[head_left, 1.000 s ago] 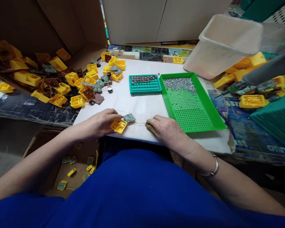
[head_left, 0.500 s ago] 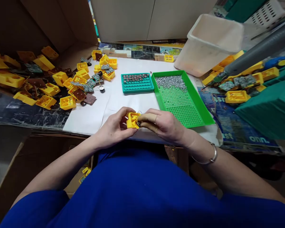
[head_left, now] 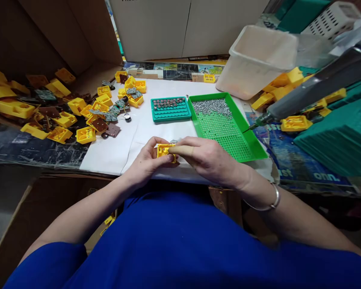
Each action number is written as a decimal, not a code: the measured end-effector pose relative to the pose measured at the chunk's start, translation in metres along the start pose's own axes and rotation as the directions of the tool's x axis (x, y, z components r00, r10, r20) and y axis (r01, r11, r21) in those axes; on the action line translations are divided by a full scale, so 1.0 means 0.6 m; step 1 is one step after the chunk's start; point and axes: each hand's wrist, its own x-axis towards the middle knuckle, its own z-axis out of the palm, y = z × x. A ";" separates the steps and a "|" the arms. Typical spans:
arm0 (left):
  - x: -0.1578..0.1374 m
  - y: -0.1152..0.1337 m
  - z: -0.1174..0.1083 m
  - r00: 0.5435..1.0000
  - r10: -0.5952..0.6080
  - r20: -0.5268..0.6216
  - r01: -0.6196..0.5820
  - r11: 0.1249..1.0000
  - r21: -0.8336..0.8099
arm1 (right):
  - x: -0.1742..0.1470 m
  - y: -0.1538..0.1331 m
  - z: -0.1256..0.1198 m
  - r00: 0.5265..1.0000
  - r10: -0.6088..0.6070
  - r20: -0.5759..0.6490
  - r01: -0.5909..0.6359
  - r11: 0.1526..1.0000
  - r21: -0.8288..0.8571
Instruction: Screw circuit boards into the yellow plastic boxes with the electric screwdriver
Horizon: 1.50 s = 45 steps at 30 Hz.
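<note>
Above the table's front edge, my left hand [head_left: 145, 161] grips a small yellow plastic casing [head_left: 161, 151], its open side facing up. My right hand [head_left: 212, 159] reaches over the casing from the right, with tan covers on its fingers. Its fingertips are pressed together at the inside of the casing; whatever they pinch there is hidden. A thin wire loop shows just behind the casing. Beyond the hands lies a teal tray [head_left: 172, 119] with small round metal pieces in its back rows. Right of it sits a green perforated tray [head_left: 254, 149] with a heap of small screws.
Yellow casings [head_left: 86, 135], circuit boards and small round speakers [head_left: 127, 117] are piled at left beside a cardboard box [head_left: 87, 32]. A powered screwdriver [head_left: 289, 100] hangs over the right side. Behind stand a translucent bin [head_left: 258, 60] and, to the right, stacked teal trays [head_left: 337, 140].
My right fingers have moved left, farther over the casing, and the dark round part they held has gone from sight. My left thumb now lies across the casing's front. The view has shifted slightly.
</note>
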 end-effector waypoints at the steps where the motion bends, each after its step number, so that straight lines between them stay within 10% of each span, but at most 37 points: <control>1: 0.000 0.001 -0.001 0.999 -0.007 -0.031 0.006 1.000 -0.021 | -0.005 0.003 0.003 0.995 0.022 -0.098 -0.017 0.998 0.054; 6: 0.000 0.017 -0.008 0.990 -0.085 -0.112 0.070 0.989 -0.134 | -0.030 0.017 0.027 0.920 0.104 -0.378 -0.116 0.993 -0.009; 23: -0.027 0.028 -0.028 0.907 -0.242 0.343 0.344 0.898 -0.275 | -0.016 0.026 0.057 0.927 -0.255 -0.277 0.167 0.938 -0.304; 34: -0.021 0.009 -0.001 0.990 0.008 -0.139 -0.005 1.000 0.020 | -0.021 -0.005 0.036 0.908 -0.158 -0.387 0.057 0.964 -0.261; 45: -0.007 0.014 0.008 0.988 -0.094 -0.120 0.084 0.993 -0.085 | -0.026 -0.015 0.048 0.931 -0.254 -0.263 0.211 0.960 -0.181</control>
